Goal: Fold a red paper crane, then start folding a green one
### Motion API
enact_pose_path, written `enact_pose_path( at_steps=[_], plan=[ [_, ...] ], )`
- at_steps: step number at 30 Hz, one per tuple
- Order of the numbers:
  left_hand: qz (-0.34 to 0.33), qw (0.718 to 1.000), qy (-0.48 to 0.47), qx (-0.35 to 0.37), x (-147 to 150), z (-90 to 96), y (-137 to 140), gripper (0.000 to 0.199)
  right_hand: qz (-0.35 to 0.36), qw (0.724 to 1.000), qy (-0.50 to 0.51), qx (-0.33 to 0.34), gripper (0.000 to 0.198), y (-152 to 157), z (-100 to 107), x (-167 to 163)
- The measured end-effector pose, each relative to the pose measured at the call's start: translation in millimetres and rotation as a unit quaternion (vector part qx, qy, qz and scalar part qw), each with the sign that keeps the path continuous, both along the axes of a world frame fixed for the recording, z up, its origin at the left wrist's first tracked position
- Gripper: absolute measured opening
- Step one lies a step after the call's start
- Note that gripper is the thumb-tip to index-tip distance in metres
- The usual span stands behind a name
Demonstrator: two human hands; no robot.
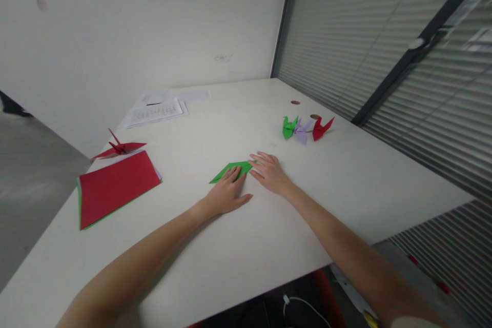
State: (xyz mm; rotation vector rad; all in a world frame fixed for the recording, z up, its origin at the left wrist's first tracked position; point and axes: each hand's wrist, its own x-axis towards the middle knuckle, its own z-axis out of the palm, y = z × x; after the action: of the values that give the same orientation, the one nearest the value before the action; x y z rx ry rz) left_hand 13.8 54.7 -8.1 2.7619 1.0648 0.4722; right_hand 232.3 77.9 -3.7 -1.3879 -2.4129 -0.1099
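A folded piece of green origami paper (230, 166), long and pointed at its left end, lies flat on the white table (215, 246). My left hand (229, 192) rests on its near side, fingers stretched over the paper and thumb out to the right. At the paper's right end is my right hand (270, 171), palm down with its fingers spread, the fingertips at or over the tip. Part of the paper is hidden under my left fingers. Neither hand is closed around anything.
To the left lies a stack of coloured sheets, red on top (119, 187), with a red paper crane (120, 147) behind it. Green (289, 128), lilac (302, 132) and red (321, 129) cranes stand at the back right. Printed papers (157, 111) lie farther back, near the wall.
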Motion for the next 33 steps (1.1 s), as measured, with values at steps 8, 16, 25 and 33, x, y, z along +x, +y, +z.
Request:
enact_pose_path(
  at_steps=[8,16,25,33],
  plan=[
    [-0.042,0.998,0.046,0.005,-3.9,6.3,-2.0,0.081,0.077,0.994,-0.003,-0.081,0.041,13.2,-6.0,11.3],
    [-0.059,0.997,0.039,-0.002,-2.7,8.6,-1.8,0.08,0.155,0.975,0.119,-0.106,0.039,0.6,1.3,16.7],
    [-0.06,0.998,0.034,-0.006,-3.9,8.5,-1.5,0.076,0.122,0.985,0.086,-0.082,0.034,13.8,-5.1,24.6],
    [-0.087,0.996,-0.008,0.007,-4.7,6.4,0.7,0.063,0.113,0.991,0.049,-0.045,0.031,10.2,-5.0,6.1]
  ],
)
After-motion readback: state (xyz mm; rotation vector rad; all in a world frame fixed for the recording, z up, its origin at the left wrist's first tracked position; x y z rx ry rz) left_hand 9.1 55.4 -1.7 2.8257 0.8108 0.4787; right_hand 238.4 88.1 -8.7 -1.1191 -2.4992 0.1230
